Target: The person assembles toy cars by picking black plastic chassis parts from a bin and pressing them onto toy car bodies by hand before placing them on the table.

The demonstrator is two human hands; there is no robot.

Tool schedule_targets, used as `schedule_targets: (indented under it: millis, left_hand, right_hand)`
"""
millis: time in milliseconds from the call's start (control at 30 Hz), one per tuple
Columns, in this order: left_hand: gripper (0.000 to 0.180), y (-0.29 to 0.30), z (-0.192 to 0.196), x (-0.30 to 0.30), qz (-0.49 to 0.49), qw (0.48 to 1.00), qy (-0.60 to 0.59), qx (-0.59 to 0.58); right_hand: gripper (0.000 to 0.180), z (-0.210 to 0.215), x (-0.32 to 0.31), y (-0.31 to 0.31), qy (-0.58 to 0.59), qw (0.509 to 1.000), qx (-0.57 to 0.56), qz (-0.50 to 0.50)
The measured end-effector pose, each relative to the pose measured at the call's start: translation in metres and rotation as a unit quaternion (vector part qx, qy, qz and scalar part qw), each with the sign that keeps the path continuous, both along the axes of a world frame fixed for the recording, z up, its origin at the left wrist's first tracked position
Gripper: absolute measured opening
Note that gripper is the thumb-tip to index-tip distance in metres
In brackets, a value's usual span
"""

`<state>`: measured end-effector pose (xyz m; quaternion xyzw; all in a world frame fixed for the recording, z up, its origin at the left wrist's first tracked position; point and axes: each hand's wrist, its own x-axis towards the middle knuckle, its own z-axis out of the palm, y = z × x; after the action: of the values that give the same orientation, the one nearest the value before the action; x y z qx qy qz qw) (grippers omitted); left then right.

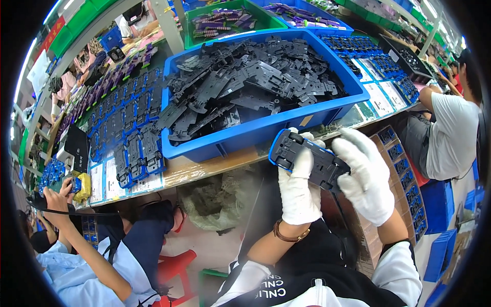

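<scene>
A toy car [313, 162] with a blue body is turned so its black underside and wheels face up. Wrapped in a white glove, my left hand [300, 192] grips it at the left, thumb pressed across the black base. My right hand [365, 176], also gloved, curls around the car's right end, its fingertips against that end. Just beyond my hands stands a large blue bin [225, 146], heaped with black plastic car bases [255, 77].
Rows of blue-and-black toy cars [140, 153] lie on the bench left of the bin. More cars [409, 192] fill a cardboard tray at my right. A green bin [225, 20] of purple parts stands behind. Co-workers sit at left [87, 276] and right [452, 133].
</scene>
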<state>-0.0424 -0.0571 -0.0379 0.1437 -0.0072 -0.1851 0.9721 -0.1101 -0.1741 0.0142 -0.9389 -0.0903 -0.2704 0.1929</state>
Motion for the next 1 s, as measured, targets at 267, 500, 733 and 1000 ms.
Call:
schedule_targets:
  millis: [267, 500, 733, 1000]
  left_hand:
    - [0.051, 0.006, -0.003, 0.0, 0.037, 0.998, -0.056, -0.014]
    - [0.055, 0.004, -0.002, -0.001, 0.083, 0.995, -0.061, 0.014]
    - [0.054, 0.003, -0.002, -0.011, 0.181, 0.977, -0.086, 0.074]
    - [0.047, 0.01, 0.003, -0.013, 0.183, 0.975, -0.081, 0.091]
  right_hand:
    - [0.07, -0.013, -0.005, 0.018, 0.217, 0.757, 0.615, 0.05]
    - [0.064, -0.023, -0.003, 0.024, 0.188, 0.756, 0.624, 0.052]
    - [0.066, -0.033, -0.002, 0.032, 0.168, 0.716, 0.673, 0.08]
    - [0.062, -0.031, -0.003, 0.038, 0.146, 0.723, 0.669, 0.093]
